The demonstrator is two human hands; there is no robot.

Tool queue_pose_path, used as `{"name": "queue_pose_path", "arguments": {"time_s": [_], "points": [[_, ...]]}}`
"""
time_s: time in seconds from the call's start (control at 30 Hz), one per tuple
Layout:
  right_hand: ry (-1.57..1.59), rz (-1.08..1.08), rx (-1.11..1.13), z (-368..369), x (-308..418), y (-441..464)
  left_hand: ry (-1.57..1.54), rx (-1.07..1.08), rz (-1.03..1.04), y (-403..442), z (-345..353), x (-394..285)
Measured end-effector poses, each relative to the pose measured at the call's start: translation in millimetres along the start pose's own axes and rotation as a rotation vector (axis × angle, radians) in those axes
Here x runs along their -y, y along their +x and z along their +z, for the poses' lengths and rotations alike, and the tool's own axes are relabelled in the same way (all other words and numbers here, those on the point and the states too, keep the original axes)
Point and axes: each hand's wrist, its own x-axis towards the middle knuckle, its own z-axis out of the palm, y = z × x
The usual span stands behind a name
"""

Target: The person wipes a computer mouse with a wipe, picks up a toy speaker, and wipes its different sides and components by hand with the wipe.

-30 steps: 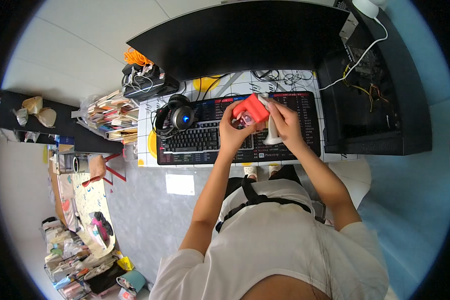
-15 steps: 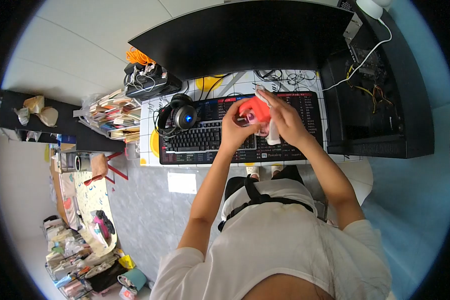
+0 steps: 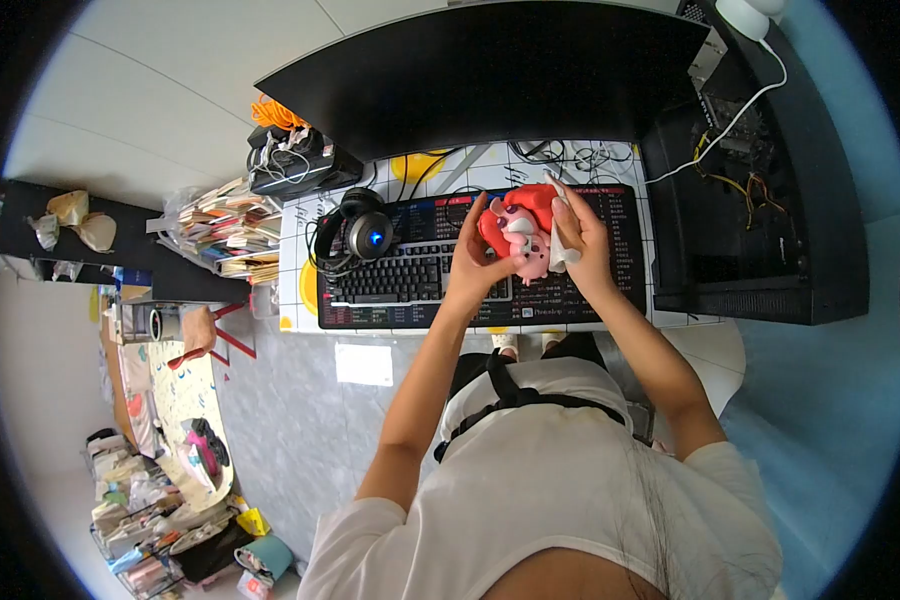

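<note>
Between my two hands, above the desk mat, is a red and pink toy figure (image 3: 523, 235) with a white muzzle and dark eyes, facing up. My left hand (image 3: 473, 262) grips its left side, thumb toward its lower body. On the other side, my right hand (image 3: 587, 243) has its fingers closed around a white tissue (image 3: 565, 245), which is pressed against the toy's right edge. Below and to the left lies a black keyboard (image 3: 400, 275), partly hidden by my left hand.
Black headphones (image 3: 367, 228) with a blue light rest left of the keyboard. A wide monitor (image 3: 490, 85) stands behind. To the right is an open computer case (image 3: 760, 230) with a white cable (image 3: 715, 135). Paper stacks (image 3: 230, 225) sit at the left.
The toy has been turned so its face and pink body now show upward. My right hand has shifted from over its top to its right side, keeping the tissue.
</note>
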Motion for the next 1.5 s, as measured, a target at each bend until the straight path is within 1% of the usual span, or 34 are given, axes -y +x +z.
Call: {"name": "queue_pose_path", "arguments": {"time_s": [0.03,0.1,0.13,0.17,0.2,0.23,0.3,0.37,0.43,0.47,0.5,0.57,0.6,0.67,0.7,0.77,0.8,0.83,0.9,0.93,0.97,1.03,1.07,1.1,1.17,1.2,1.23,1.3,1.33,1.37,1.43,1.5], "points": [[-0.009,-0.002,0.011,0.5,0.0,0.3,0.001,-0.003,0.001,-0.4,0.6,2.2],[-0.017,-0.004,0.027,2.8,0.1,1.6,-0.078,-0.087,-0.045,-1.1,3.4,3.7],[-0.071,-0.119,0.026,3.2,0.1,2.4,-0.151,-0.082,-0.052,-1.1,5.9,4.9],[-0.126,-0.234,0.025,3.0,0.0,3.2,-0.15,-0.086,-0.051,-0.5,5.1,5.1],[-0.181,-0.293,0.082,-1.0,0.0,3.9,-0.13,-0.072,-0.056,1.4,3.9,4.8],[-0.182,-0.293,0.083,-4.5,0.8,5.9,-0.11,-0.059,-0.062,2.8,3.0,4.1],[-0.48,-0.647,0.21,-11.9,4.3,13.8,-0.108,-0.05,-0.089,4.3,0.4,-2.2],[-0.492,-0.658,0.251,-18.0,6.7,20.2,-0.102,-0.041,-0.12,4.5,-0.6,-7.8],[-0.498,-0.682,0.443,-23.3,11.4,30.7,-0.025,-0.003,-0.161,3.2,-1.8,-10.1],[-0.51,-0.683,0.471,-25.2,12.5,36.1,0.018,-0.003,-0.179,4.1,-3.7,-9.0],[-0.467,-0.651,0.498,-27.1,13.1,39.5,0.02,-0.002,-0.179,5.0,-4.3,-8.6],[-0.366,-0.545,0.567,-31.6,1.8,46.5,0.115,0.039,-0.179,7.8,-4.4,-8.9],[-0.367,-0.546,0.567,-31.4,7.6,45.5,0.115,0.04,-0.178,8.2,-5.0,-10.1],[-0.303,-0.381,0.585,-30.0,22.0,41.7,0.148,0.081,-0.174,8.6,-7.6,-14.4],[-0.302,-0.382,0.588,-28.6,17.6,39.6,0.147,0.078,-0.173,7.6,-7.5,-14.9],[-0.327,-0.396,0.45,-24.4,4.3,35.9,0.214,0.082,-0.146,7.2,-8.0,-16.6],[-0.33,-0.459,0.382,-21.6,9.4,32.9,0.216,0.082,-0.146,6.4,-6.4,-18.3],[-0.329,-0.459,0.381,-17.9,7.0,31.2,0.233,0.058,-0.136,5.2,-3.1,-20.2],[-0.341,-0.487,0.195,-8.8,1.4,28.5,0.251,0.032,-0.124,4.7,1.3,-17.5],[-0.318,-0.393,0.133,-2.7,4.8,24.9,0.289,0.018,-0.07,5.0,2.6,-12.9],[-0.319,-0.395,0.133,-2.4,4.1,26.2,0.327,0.005,-0.015,5.6,3.5,-10.0],[-0.265,-0.358,0.207,-1.3,6.1,29.3,0.333,-0.011,-0.007,4.5,5.9,-13.9],[-0.284,-0.281,0.334,-7.3,10.5,29.9,0.318,-0.039,-0.021,3.1,5.3,-17.3],[-0.283,-0.282,0.335,-11.7,11.0,29.2,0.304,-0.067,-0.035,1.9,3.6,-19.9],[-0.234,-0.273,0.499,-20.8,9.5,28.0,0.309,-0.046,-0.035,3.1,-2.2,-19.9],[-0.353,-0.289,0.519,-23.5,9.0,28.3,0.327,-0.036,-0.018,2.9,-2.7,-20.4],[-0.351,-0.288,0.521,-25.8,9.7,29.3,0.346,-0.027,-0.002,2.5,-3.3,-20.9],[-0.532,-0.301,0.627,-30.2,13.8,33.2,0.379,-0.02,-0.009,3.0,-4.5,-18.4],[-0.567,-0.381,0.606,-30.2,8.0,33.3,0.429,-0.019,-0.022,2.3,-1.9,-20.7],[-0.568,-0.379,0.605,-30.6,7.7,32.6,0.479,-0.018,-0.036,1.5,0.3,-22.1],[-0.522,-0.319,0.583,-28.6,10.9,31.5,0.478,-0.023,-0.028,0.8,3.0,-21.8],[-0.521,-0.351,0.565,-29.1,6.7,31.2,0.479,-0.029,-0.023,-0.7,3.0,-21.3]]}}
